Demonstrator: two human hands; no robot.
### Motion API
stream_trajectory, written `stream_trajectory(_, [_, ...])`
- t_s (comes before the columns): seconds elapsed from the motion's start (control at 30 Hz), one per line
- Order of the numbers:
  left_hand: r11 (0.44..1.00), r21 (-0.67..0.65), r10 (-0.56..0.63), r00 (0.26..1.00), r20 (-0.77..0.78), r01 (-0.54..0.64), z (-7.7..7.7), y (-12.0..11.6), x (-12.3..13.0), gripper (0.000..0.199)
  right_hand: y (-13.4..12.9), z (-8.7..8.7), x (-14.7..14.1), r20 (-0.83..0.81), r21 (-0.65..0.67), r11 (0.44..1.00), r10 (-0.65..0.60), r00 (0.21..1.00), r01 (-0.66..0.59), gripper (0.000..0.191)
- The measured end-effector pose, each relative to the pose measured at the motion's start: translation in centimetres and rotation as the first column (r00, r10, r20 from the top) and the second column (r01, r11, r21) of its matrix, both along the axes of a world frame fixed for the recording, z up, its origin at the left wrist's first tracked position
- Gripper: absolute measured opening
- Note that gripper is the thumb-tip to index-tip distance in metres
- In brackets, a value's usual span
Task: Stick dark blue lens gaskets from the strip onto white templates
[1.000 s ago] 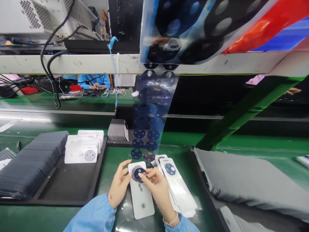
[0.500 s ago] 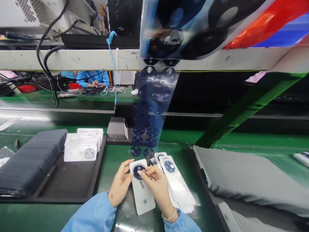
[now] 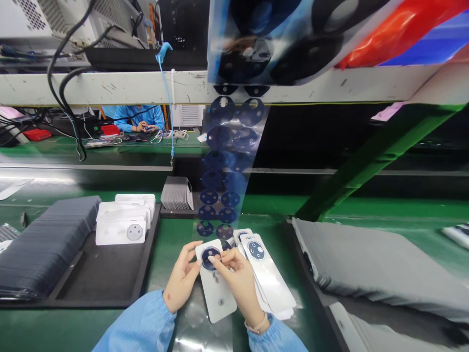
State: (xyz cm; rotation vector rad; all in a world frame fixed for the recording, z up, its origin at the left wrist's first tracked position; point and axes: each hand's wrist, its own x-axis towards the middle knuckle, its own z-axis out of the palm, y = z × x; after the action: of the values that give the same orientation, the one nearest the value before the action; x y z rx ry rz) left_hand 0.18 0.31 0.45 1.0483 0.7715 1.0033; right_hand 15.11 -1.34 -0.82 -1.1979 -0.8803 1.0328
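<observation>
- Left hand (image 3: 182, 276) grips the white panel (image 3: 217, 299) by its edge, above the counter (image 3: 73, 332); right hand (image 3: 238, 278) pinches the dark disc (image 3: 208, 254) at the panel's upper end.
- Slipping fingertips could leave the disc crooked or creased.
- Panel smooth, round-cornered; disc thin, glossy.

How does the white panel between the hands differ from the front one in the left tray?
The handled panel shows a dark blue disc; the tray panel, a pale grey one. The handled panel points roughly forward; the tray panel lies crosswise. Both are white with rounded corners.
</observation>
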Motion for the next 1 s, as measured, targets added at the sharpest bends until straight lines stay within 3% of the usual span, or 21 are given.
stream_trajectory(1.0, [1.0,0.02,0.011,1.0,-0.026,-0.011,-0.01,-0.02,0.27,0.034,0.08,-0.08,-0.17,0.006,-0.058,0.998,0.025,1.0,-0.025,0.04])
